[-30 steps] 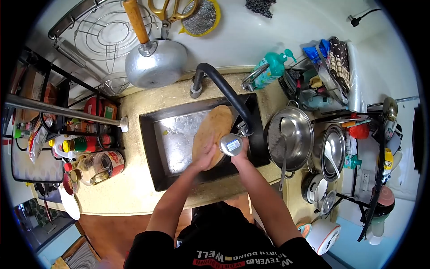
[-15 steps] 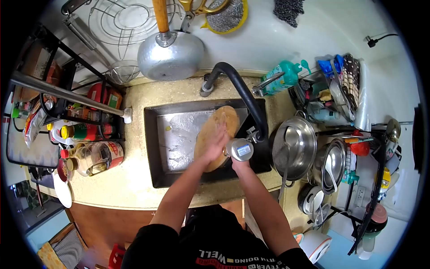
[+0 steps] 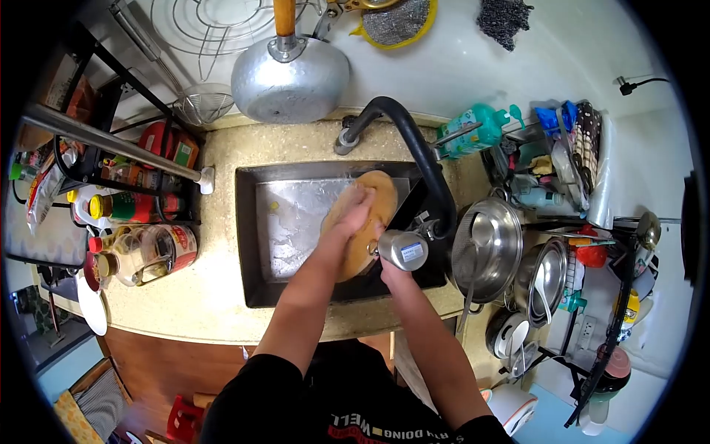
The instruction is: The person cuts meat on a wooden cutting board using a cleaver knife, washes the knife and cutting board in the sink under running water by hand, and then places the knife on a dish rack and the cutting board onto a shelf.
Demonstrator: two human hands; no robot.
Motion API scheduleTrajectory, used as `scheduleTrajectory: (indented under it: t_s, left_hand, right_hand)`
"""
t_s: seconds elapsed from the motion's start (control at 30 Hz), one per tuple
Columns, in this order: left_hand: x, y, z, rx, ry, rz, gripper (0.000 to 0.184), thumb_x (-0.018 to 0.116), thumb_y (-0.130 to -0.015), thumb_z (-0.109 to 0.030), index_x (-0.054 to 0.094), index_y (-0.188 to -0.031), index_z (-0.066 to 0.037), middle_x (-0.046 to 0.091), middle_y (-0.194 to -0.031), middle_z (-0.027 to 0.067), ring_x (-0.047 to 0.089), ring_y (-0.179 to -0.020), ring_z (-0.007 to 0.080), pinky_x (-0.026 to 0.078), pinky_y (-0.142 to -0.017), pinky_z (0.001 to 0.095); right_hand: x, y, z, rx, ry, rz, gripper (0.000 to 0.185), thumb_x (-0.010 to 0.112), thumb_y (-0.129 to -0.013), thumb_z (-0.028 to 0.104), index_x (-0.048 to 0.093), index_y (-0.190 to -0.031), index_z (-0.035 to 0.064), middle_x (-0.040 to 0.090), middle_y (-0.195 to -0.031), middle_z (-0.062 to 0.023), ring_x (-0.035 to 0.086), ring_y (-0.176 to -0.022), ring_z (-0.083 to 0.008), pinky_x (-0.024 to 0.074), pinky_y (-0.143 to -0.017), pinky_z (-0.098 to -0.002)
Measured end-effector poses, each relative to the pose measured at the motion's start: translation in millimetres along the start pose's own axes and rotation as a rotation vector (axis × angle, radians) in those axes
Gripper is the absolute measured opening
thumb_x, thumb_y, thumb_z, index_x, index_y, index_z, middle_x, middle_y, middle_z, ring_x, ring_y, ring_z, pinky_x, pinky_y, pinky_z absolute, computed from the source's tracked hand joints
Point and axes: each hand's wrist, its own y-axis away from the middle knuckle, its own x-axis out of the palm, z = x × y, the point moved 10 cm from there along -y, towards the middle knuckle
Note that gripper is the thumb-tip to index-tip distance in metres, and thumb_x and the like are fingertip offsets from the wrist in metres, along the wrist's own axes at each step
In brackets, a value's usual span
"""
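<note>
A rounded wooden cutting board [image 3: 359, 255] stands tilted in the dark-rimmed sink [image 3: 248, 244]. My left hand [image 3: 356, 213] lies against the board's upper face, fingers stretched along the wood; no tool shows under it. At the board's right edge is my right hand [image 3: 393, 275], gripping it low down. The round faucet head [image 3: 405, 251], with a blue and white label, hides much of that hand. Above it curves the black faucet neck [image 3: 414, 140].
Left of the sink stand several bottles [image 3: 148, 255] and a black rack [image 3: 96, 55]. To the right are a steel basin [image 3: 499, 251] with a strainer and a smaller steel bowl [image 3: 547, 277]. Behind hangs a saucepan [image 3: 290, 81]; a green soap bottle [image 3: 477, 129] stands by the faucet.
My left hand has slid up the board towards its far end, and its wrist has turned. My right hand stays at the board's edge. The whole view has shifted slightly.
</note>
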Motion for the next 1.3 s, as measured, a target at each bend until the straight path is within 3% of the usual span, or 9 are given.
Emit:
scheduleTrajectory:
  t_s: [0.1,0.3,0.47,0.63,0.8,0.93,1.03,1.2,1.3]
  left_hand:
    - [35.0,17.0,-29.1,0.295,-0.421,0.187,0.060,0.028,-0.108,-0.039,0.031,-0.155,-0.001,0.026,-0.163,0.0170,0.022,-0.152,0.0296,0.015,-0.124,0.0364]
    - [14.4,90.1,-48.3,0.198,-0.344,0.258,0.070,0.027,-0.106,-0.051,0.022,-0.158,-0.004,0.019,-0.165,0.0157,0.016,-0.153,0.0306,0.011,-0.124,0.0376]
    - [-22.7,77.7,45.1,-0.111,-0.405,0.154,0.081,0.030,-0.102,-0.062,0.020,-0.159,-0.005,0.017,-0.165,0.0192,0.013,-0.153,0.0347,0.010,-0.125,0.0385]
    - [1.1,14.1,10.3,-0.236,-0.282,0.068,0.086,0.029,-0.099,-0.067,0.024,-0.157,-0.003,0.022,-0.163,0.0203,0.016,-0.152,0.0374,0.013,-0.125,0.0412]
    - [85.0,-48.9,-68.2,0.236,-0.349,0.241,0.078,0.045,-0.099,-0.054,0.029,-0.155,-0.003,0.024,-0.163,0.0199,0.018,-0.152,0.0343,0.013,-0.125,0.0428]
    - [74.6,62.1,-129.8,0.415,-0.116,0.332,0.066,0.050,-0.100,-0.030,0.028,-0.155,-0.003,0.022,-0.163,0.0202,0.013,-0.153,0.0351,0.011,-0.125,0.0435]
    - [42.0,139.9,-104.6,0.453,-0.496,0.355,0.069,0.048,-0.101,-0.033,0.023,-0.157,-0.004,0.018,-0.165,0.0195,0.009,-0.155,0.0327,0.010,-0.125,0.0417]
    - [-25.3,125.5,24.5,-0.077,-0.355,0.057,0.064,0.038,-0.104,-0.037,0.023,-0.156,-0.003,0.016,-0.164,0.0242,0.012,-0.153,0.0383,0.012,-0.125,0.0442]
    - [-12.4,65.0,35.7,0.014,-0.873,0.279,0.068,0.034,-0.105,-0.041,0.021,-0.156,0.002,0.017,-0.162,0.0264,0.017,-0.150,0.0428,0.015,-0.124,0.0430]
  right_hand:
    - [-39.1,-49.0,-60.7,0.065,-0.052,0.010,0.021,0.073,-0.092,0.027,0.058,-0.100,0.0145,0.060,-0.090,-0.0002,0.057,-0.078,-0.0121,0.0450,-0.069,-0.0283]
    - [-42.8,-25.4,-12.3,-0.013,-0.542,0.026,0.026,0.060,-0.098,0.035,0.062,-0.114,0.0138,0.066,-0.114,-0.0037,0.061,-0.108,-0.0198,0.0518,-0.085,-0.0366]
    - [-58.5,43.1,79.8,-0.304,0.008,-0.183,0.032,0.070,-0.081,-0.004,0.056,-0.108,0.0032,0.062,-0.101,-0.0066,0.061,-0.091,-0.0142,0.0491,-0.075,-0.0273]
    - [-47.7,70.2,96.3,-0.331,0.080,-0.131,0.025,0.073,-0.081,-0.001,0.052,-0.095,0.0057,0.058,-0.090,0.0009,0.055,-0.083,-0.0079,0.0456,-0.073,-0.0248]
    - [-37.7,67.6,99.3,-0.415,0.008,-0.130,0.027,0.070,-0.080,-0.005,0.055,-0.101,0.0044,0.061,-0.096,-0.0008,0.056,-0.087,-0.0083,0.0461,-0.077,-0.0254]
    - [-50.9,53.4,102.1,-0.393,-0.147,-0.202,0.028,0.070,-0.078,-0.005,0.054,-0.099,0.0045,0.060,-0.093,-0.0007,0.056,-0.083,-0.0100,0.0467,-0.075,-0.0267]
    - [-57.0,48.2,109.7,-0.378,-0.195,-0.198,0.030,0.069,-0.074,-0.004,0.053,-0.098,0.0045,0.058,-0.090,-0.0001,0.054,-0.079,-0.0103,0.0451,-0.072,-0.0274]
    - [-62.8,48.4,111.3,-0.431,-0.135,-0.189,0.029,0.070,-0.074,-0.003,0.051,-0.094,0.0061,0.052,-0.083,0.0030,0.049,-0.074,-0.0077,0.0407,-0.070,-0.0250]
    - [-59.1,57.2,107.8,-0.428,-0.055,-0.142,0.030,0.073,-0.078,-0.001,0.053,-0.099,0.0063,0.056,-0.090,0.0018,0.053,-0.080,-0.0077,0.0433,-0.073,-0.0250]
